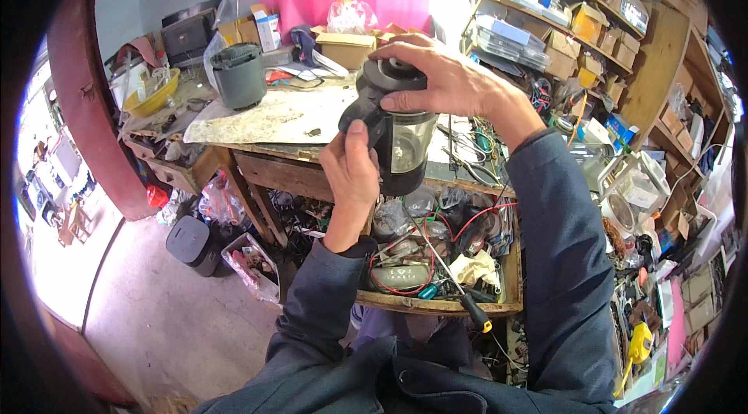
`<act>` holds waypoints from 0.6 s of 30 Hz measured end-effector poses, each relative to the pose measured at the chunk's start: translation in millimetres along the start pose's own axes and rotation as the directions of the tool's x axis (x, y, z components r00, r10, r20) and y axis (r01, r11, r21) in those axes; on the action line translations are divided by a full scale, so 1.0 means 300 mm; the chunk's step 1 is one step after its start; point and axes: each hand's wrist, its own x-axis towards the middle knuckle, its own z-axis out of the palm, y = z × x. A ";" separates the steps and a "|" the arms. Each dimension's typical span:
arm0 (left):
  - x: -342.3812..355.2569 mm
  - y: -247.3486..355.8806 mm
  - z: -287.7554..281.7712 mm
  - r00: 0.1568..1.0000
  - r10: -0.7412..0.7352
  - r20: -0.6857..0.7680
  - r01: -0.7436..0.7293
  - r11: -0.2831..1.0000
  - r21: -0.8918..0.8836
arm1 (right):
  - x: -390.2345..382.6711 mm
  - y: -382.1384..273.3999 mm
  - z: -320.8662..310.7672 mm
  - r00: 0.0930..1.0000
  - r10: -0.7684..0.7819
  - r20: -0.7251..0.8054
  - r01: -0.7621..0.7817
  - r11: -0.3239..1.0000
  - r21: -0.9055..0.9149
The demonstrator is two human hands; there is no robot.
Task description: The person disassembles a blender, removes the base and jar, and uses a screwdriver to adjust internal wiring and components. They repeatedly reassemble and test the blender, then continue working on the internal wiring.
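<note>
A clear-walled jug (408, 145) with a black lid, handle and base is held up over the front edge of the workbench. My left hand (352, 169) is closed round its black handle, thumb up along the top of it. Across the black lid (389, 77) lies my right hand (444, 75), fingers over the far rim and thumb on the near side. The jug stands nearly upright. On the bench to the left sits a dark grey cylindrical appliance body (238, 77).
Below the jug, an open drawer (436, 303) holds wires, bags and a long screwdriver (472, 311). Pliers (477, 171) lie on the bench's right side. Behind are a cardboard box (347, 49) and a yellow basket (152, 95). Cluttered shelves (557, 21) rise at right.
</note>
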 end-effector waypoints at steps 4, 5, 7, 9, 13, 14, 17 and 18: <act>0.000 0.001 0.016 0.999 -0.011 -0.039 0.011 1.000 0.012 | 0.004 0.004 0.007 0.998 0.049 0.043 -0.047 0.998 -0.045; 0.007 -0.004 -0.002 1.000 0.010 0.014 -0.010 1.000 0.016 | 0.007 0.023 0.023 1.000 0.018 -0.004 -0.018 1.000 0.019; 0.012 -0.018 -0.047 0.997 0.036 0.073 -0.043 0.995 0.089 | 0.017 0.009 0.036 0.999 0.014 -0.042 -0.016 0.999 -0.048; 0.008 -0.025 -0.047 0.988 0.112 0.105 -0.128 0.979 0.157 | 0.010 -0.007 0.071 0.988 -0.010 -0.156 -0.019 0.983 -0.180; 0.005 0.000 -0.022 0.990 0.088 0.106 -0.115 0.952 0.284 | 0.006 -0.059 0.084 0.952 0.149 -0.266 -0.174 0.982 -0.071; 0.008 -0.024 -0.035 0.987 0.119 0.106 -0.144 0.951 0.273 | 0.003 -0.063 0.098 0.949 0.147 -0.278 -0.174 0.982 -0.078; 0.017 -0.030 -0.034 0.982 0.149 0.117 -0.177 0.943 0.281 | 0.021 -0.053 0.104 0.941 0.088 -0.325 -0.125 0.988 -0.095; 0.011 -0.033 -0.029 0.983 0.137 0.122 -0.167 0.942 0.292 | 0.016 -0.047 0.098 0.938 0.095 -0.334 -0.133 0.987 -0.092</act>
